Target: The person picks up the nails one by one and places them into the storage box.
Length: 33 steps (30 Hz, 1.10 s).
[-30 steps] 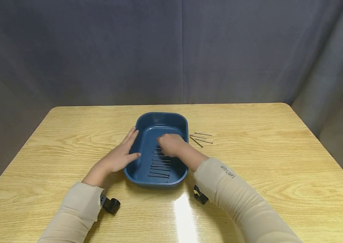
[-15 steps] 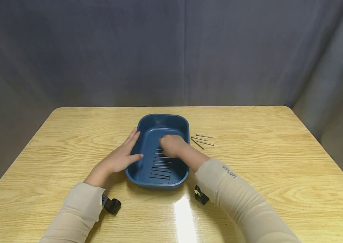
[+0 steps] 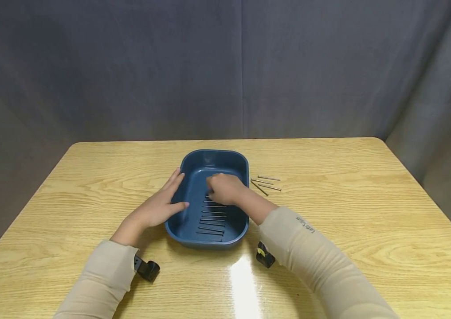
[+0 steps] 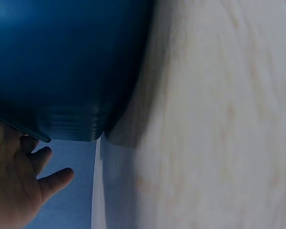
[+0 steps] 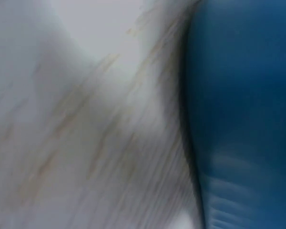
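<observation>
A blue rectangular box (image 3: pixel 205 243) stands on the table, with several thin metal nails (image 3: pixel 211 224) lying crosswise in a row on its floor. My left hand (image 3: pixel 157 208) rests at the box's left side, fingers nearly straight along the rim and thumb reaching over the inside. In the left wrist view, part of that hand (image 4: pixel 14 186) shows beside the blue wall. My right hand (image 3: pixel 225 189) is inside the box, fingers curled downward at the far end of the row. Its fingertips are hidden, and I cannot tell whether they pinch a nail.
Several loose nails (image 3: pixel 269 178) lie on the wooden table (image 3: pixel 349 199) just right of the box. A grey curtain (image 3: pixel 149 66) hangs behind the table's far edge. Black wrist cameras (image 3: pixel 147 270) sit under both sleeves.
My right hand has shifted slightly left inside the box in the last half second. My left hand stays at the rim, and the nails keep their places.
</observation>
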Tool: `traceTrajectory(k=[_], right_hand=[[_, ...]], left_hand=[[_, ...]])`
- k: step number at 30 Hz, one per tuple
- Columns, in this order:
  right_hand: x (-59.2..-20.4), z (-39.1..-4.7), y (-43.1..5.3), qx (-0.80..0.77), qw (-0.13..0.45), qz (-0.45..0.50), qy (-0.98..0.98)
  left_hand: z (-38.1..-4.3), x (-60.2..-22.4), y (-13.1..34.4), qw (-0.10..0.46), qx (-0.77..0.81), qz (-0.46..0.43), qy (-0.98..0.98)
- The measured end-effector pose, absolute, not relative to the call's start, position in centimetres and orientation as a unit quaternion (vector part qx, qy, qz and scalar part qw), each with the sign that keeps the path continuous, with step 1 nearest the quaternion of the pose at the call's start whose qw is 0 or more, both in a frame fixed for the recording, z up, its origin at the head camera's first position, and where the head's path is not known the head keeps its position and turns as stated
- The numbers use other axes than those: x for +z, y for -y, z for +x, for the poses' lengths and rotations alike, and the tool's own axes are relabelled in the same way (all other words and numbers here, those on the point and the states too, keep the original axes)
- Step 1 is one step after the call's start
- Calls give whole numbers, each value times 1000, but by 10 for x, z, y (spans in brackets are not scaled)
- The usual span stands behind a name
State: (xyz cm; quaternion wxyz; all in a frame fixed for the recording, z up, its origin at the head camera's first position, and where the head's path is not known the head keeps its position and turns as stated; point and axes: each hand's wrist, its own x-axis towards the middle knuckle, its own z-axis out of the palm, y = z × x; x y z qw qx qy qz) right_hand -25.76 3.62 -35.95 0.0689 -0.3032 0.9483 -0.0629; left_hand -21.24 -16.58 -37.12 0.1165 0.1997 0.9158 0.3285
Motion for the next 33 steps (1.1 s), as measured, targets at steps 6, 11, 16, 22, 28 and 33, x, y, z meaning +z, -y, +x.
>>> traceTrajectory(k=[6, 11, 16, 22, 28, 33], right_hand=[[-353, -252, -39, -94, 58, -309, -945], [-349, -246, -51, -128, 48, -306, -942], [-344, -241, -67, -180, 36, -296, -938], [-339, -236, -84, -200, 10, -291, -936], [-335, -233, -97, -213, -9, -275, -938], [-334, -232, -106, -228, -23, -259, -938]], left_hand=[[-213, -372, 166, 114, 330, 199, -916], [-215, -373, 166, 113, 326, 198, -917], [-215, -374, 166, 112, 326, 194, -918], [-215, -373, 165, 111, 328, 198, -917], [-216, -373, 164, 111, 328, 196, -917], [-217, -372, 164, 110, 327, 196, -918]])
